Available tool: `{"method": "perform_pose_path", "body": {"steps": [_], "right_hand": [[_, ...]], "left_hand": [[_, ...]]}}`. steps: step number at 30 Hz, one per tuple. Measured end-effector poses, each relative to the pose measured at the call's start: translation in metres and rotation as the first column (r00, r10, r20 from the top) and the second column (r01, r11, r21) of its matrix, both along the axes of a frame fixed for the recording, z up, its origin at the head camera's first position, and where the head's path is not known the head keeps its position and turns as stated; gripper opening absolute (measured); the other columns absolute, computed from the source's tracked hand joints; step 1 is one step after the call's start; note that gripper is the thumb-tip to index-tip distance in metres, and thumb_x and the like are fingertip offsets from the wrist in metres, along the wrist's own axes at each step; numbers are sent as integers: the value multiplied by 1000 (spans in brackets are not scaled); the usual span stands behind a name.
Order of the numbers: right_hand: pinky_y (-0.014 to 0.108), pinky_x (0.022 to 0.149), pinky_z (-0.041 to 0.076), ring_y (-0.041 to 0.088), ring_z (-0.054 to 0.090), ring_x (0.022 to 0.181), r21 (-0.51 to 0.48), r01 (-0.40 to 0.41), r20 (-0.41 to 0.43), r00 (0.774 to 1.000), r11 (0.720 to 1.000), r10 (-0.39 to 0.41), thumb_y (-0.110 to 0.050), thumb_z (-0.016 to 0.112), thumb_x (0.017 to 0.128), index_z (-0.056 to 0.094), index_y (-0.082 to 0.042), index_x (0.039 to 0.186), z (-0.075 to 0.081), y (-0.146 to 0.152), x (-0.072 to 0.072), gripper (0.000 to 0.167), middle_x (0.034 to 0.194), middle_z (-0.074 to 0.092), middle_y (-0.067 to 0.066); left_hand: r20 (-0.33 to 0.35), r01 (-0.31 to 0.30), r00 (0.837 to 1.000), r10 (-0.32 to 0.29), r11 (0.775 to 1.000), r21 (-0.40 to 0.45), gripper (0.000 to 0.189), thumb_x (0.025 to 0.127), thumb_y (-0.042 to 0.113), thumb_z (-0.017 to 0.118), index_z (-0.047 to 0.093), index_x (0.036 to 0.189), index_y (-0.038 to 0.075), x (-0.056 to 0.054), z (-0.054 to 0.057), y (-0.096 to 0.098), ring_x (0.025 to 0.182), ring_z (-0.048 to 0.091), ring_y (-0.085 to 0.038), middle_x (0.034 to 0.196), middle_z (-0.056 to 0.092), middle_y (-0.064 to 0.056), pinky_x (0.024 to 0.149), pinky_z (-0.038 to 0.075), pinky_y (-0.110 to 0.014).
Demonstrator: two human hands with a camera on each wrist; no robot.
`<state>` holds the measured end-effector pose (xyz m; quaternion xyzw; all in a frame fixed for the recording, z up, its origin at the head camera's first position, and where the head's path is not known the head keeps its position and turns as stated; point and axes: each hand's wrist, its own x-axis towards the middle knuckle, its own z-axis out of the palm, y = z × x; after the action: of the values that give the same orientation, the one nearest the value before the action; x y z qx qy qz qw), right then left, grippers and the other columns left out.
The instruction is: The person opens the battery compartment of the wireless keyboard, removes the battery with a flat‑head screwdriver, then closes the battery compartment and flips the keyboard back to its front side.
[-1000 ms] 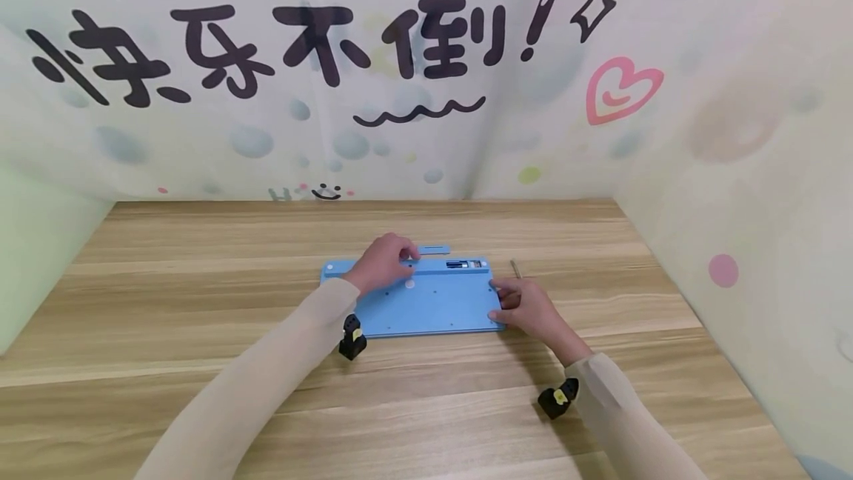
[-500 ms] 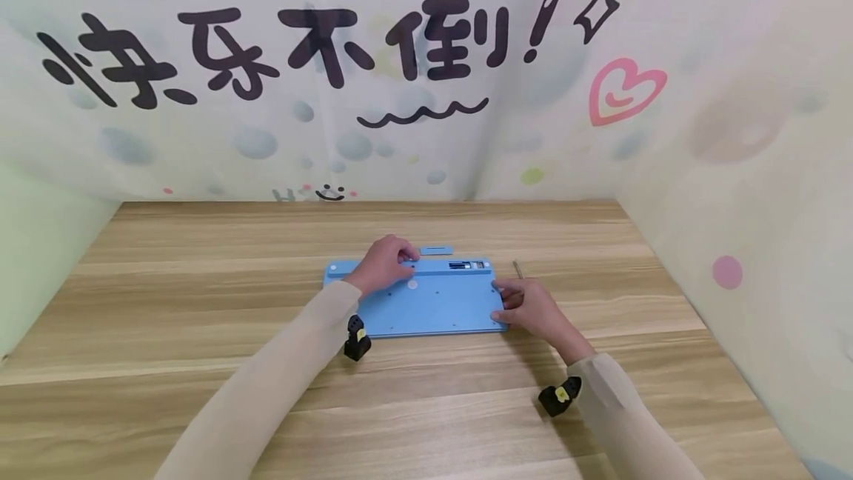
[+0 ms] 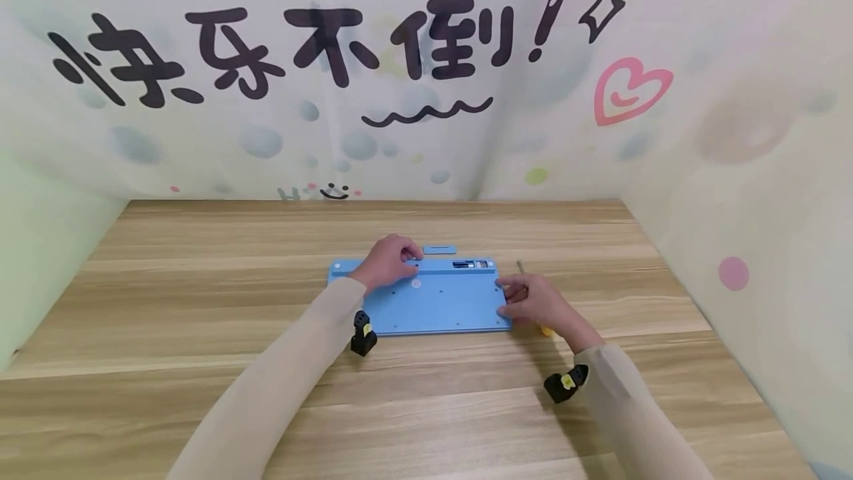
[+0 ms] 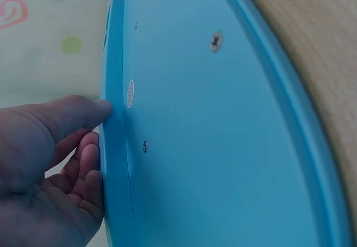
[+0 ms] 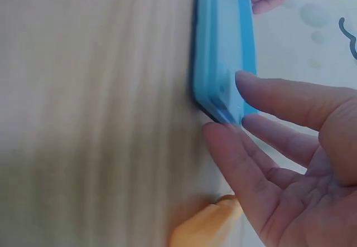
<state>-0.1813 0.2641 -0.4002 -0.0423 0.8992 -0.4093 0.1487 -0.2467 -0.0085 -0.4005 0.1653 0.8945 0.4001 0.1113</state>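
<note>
A blue keyboard (image 3: 453,310) lies face down on the wooden table, its screw-dotted underside up. In the raised bar along its far side, the battery compartment (image 3: 470,264) is uncovered, with a dark battery inside. My left hand (image 3: 388,261) grips that bar near its middle, thumb on top and fingers curled behind it. At the keyboard's right edge, my right hand (image 3: 538,301) holds it near the corner, thumb over the underside and fingers at the rim. The small blue battery cover (image 3: 440,250) lies just behind the keyboard.
A screwdriver lies right of the keyboard, partly hidden by the right hand: its metal shaft (image 3: 520,267) shows beyond, its orange handle (image 5: 203,227) below. A printed curtain (image 3: 426,147) hangs behind the table (image 3: 426,406) and along its right side.
The whole head view has drifted slightly right. Both hands keep their places on the keyboard. A bit of the orange handle now shows beneath the right hand.
</note>
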Motion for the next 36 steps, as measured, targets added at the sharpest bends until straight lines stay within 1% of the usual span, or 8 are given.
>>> {"method": "perform_pose_path", "body": {"steps": [3, 5, 10, 14, 23, 30, 36], "right_hand": [[31, 67, 52, 24, 55, 86, 21, -28, -11, 1000, 999, 28, -6, 70, 79, 53, 3, 124, 7, 2, -4, 50, 101, 57, 15], [32, 67, 52, 25, 56, 87, 18, -30, -13, 999, 999, 30, -5, 70, 79, 52, 4, 125, 12, 3, -6, 51, 100, 58, 16], [36, 67, 53, 29, 59, 91, -22, -17, -15, 1000, 1000, 17, -5, 69, 79, 48, 7, 126, 22, 10, -11, 53, 103, 57, 22], [38, 67, 53, 31, 59, 92, -35, -12, -21, 1000, 999, 11, -6, 68, 81, 47, 7, 128, 28, 17, -13, 53, 106, 55, 24], [42, 69, 52, 29, 62, 88, -7, 11, -44, 999, 1000, -12, -8, 65, 83, 45, 7, 129, 38, 35, -14, 52, 104, 56, 21], [40, 68, 52, 30, 60, 89, 25, 27, -45, 999, 999, -26, -10, 65, 84, 45, 7, 129, 39, 46, -10, 52, 104, 55, 22], [40, 68, 52, 30, 59, 90, 43, 28, -16, 999, 999, -28, -13, 64, 85, 46, 5, 129, 32, 54, -6, 51, 106, 55, 21]], "left_hand": [[11, -4, 1000, 4, 1000, 3, 18, 81, 4, 67, 65, 99, 4, 1, 1, 0, 89, 46, -20, 94, 53, -6, 79, 41, -30], [18, -9, 1000, 9, 1000, 6, 18, 81, 4, 67, 65, 99, 4, 2, 2, 0, 89, 46, -20, 94, 52, -6, 79, 41, -30], [25, -13, 1000, 12, 1000, 22, 17, 81, 3, 67, 65, 99, 3, 3, 3, 0, 89, 46, -20, 94, 52, -7, 79, 41, -29], [24, -12, 1000, 11, 999, 34, 17, 81, 3, 67, 65, 99, 3, 5, 4, 0, 88, 45, -21, 94, 52, -7, 78, 40, -29], [22, -13, 1000, 12, 999, 38, 17, 81, 3, 67, 65, 98, 3, 5, 4, -1, 89, 45, -20, 94, 52, -7, 78, 40, -29], [31, -17, 999, 16, 999, 33, 16, 82, 4, 66, 64, 98, 4, 4, 3, -1, 88, 45, -20, 94, 51, -6, 77, 40, -29], [44, -22, 999, 20, 999, 41, 17, 82, 3, 66, 64, 99, 4, 3, 2, -1, 89, 45, -20, 96, 52, -7, 79, 40, -29]]}}
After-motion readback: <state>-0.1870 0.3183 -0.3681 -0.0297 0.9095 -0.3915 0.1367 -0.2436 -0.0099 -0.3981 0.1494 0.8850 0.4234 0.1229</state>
